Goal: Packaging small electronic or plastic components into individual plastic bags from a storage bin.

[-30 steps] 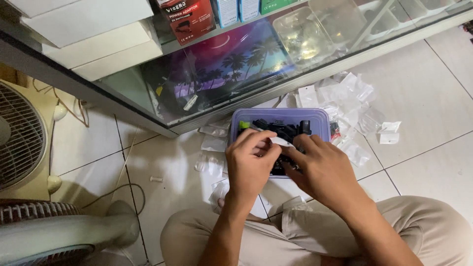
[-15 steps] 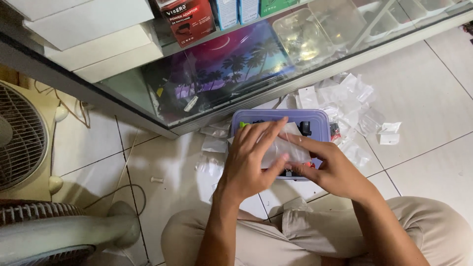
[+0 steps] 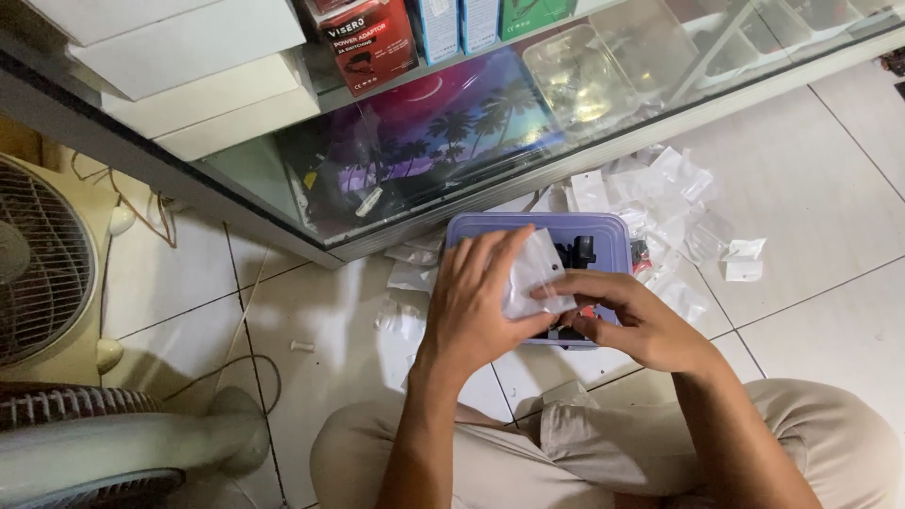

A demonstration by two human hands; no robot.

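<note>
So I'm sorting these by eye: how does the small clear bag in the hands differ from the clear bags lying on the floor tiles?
The small clear bag is held up between the left hand and right hand over the purple tray; the loose clear bags lie scattered on the tiles. The held one is single and fingers partly cover it; the floor ones form an overlapping heap. Both are small, transparent plastic.
</note>
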